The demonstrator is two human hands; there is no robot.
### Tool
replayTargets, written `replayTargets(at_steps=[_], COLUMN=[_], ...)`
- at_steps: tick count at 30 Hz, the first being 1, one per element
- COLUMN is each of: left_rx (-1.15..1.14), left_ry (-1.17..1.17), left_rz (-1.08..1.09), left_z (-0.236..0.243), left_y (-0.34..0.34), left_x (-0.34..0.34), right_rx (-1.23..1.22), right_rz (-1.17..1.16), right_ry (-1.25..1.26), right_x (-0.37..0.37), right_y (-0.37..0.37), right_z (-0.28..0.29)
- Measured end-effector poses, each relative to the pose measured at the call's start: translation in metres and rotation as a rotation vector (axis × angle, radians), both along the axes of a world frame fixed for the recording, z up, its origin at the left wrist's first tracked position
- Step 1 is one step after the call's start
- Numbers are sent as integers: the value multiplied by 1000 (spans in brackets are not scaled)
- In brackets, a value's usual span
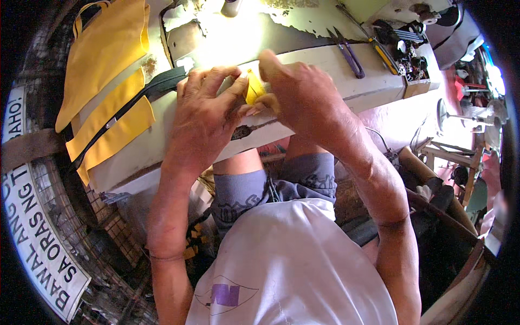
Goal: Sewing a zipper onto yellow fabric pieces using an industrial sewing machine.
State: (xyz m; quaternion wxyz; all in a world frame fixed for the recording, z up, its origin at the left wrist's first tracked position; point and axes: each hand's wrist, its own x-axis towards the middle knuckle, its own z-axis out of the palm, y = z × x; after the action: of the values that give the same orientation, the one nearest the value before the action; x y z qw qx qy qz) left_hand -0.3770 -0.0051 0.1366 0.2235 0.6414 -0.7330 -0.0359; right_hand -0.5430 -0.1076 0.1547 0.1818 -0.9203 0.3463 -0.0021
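Observation:
My left hand (208, 108) is at the middle of the worktable edge, fingers bent and closed on a small yellow piece (253, 86) with a dark line along it. My right hand (303, 97) grips that piece from the other side, its thumb raised and some fingertips hidden beneath. To the left lie yellow fabric panels (103, 59), with a long dark zipper (127, 109) across the lower one, its metal pull showing.
The pale worktable (374, 97) holds purple-handled snips (352, 59), a yellow-handled tool (384, 54) and a box of small parts (414, 86) at right. A bright light glares on the back surface. A wire grid and sign board are at left, wooden frames (449, 154) at right.

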Motion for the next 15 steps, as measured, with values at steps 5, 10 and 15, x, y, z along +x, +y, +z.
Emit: replayTargets(at_steps=[5,10,15], left_rx=[-9,-12,-38], left_ry=[-79,-66,-63], left_rz=[47,73,54], left_z=[2,0,0], left_y=[1,1,1], left_x=[-7,-8,-7], right_rx=[-14,-396,-470], right_rz=[-102,34,32], right_ry=[-538,-690,-423], right_x=[-31,-50,-45], right_y=[33,77,88], right_z=[-29,-67,-79])
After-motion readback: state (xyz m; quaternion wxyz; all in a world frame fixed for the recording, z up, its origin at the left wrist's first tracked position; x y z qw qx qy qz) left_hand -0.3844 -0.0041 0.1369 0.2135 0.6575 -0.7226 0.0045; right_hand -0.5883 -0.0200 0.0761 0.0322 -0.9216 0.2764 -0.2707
